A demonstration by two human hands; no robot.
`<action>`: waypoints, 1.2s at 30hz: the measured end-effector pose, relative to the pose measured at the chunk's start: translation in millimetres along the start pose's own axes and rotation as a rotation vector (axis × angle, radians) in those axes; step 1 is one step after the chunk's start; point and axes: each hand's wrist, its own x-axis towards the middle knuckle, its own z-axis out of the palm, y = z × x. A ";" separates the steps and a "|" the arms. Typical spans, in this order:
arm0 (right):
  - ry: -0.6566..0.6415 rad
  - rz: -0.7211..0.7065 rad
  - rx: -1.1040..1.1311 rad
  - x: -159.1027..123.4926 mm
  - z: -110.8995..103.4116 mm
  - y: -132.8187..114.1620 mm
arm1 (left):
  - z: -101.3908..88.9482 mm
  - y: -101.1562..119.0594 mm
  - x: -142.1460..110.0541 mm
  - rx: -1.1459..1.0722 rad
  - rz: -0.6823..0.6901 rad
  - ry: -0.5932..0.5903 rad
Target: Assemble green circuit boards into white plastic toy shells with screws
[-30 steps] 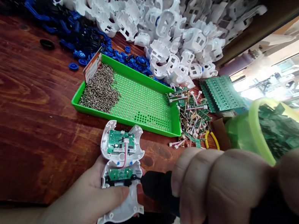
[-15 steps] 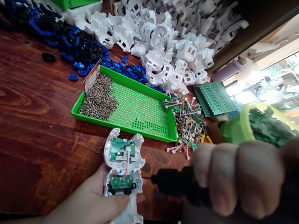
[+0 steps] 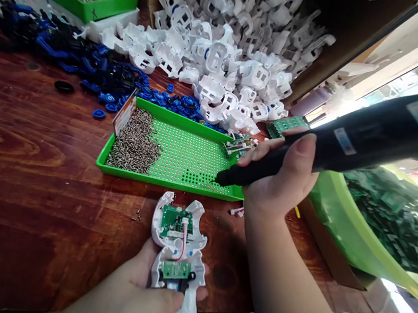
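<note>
My left hand [image 3: 140,290] grips a white plastic housing [image 3: 182,311], opened into two halves, with the thumb across the lower half. A green circuit board [image 3: 172,221] sits in the upper half and a smaller green board [image 3: 175,270] in the lower one; a red-and-white wire runs between the halves. My right hand [image 3: 286,175] is wrapped round a black electric screwdriver [image 3: 340,147]. The screwdriver's tip is over the front right part of a green tray [image 3: 175,187], by the empty holes. Small screws [image 3: 136,143] are heaped at the tray's left end.
Behind the tray lie blue and black plastic parts [image 3: 99,64] and a large heap of white housings [image 3: 217,61]. Another green tray [image 3: 92,12] stands back left. At right, a yellow-green bin [image 3: 325,198] holds green pieces. Loose screws [image 3: 137,215] lie near the housing.
My right hand has drawn the screwdriver away from the housing and swung it up over the tray's screw holes. My left hand still holds the housing, now slightly lower and further right in view.
</note>
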 end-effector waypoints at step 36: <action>-0.326 0.384 0.060 -11.5 5.6 -107.8 | -17.4 -9.1 17.5 0.300 0.076 -0.179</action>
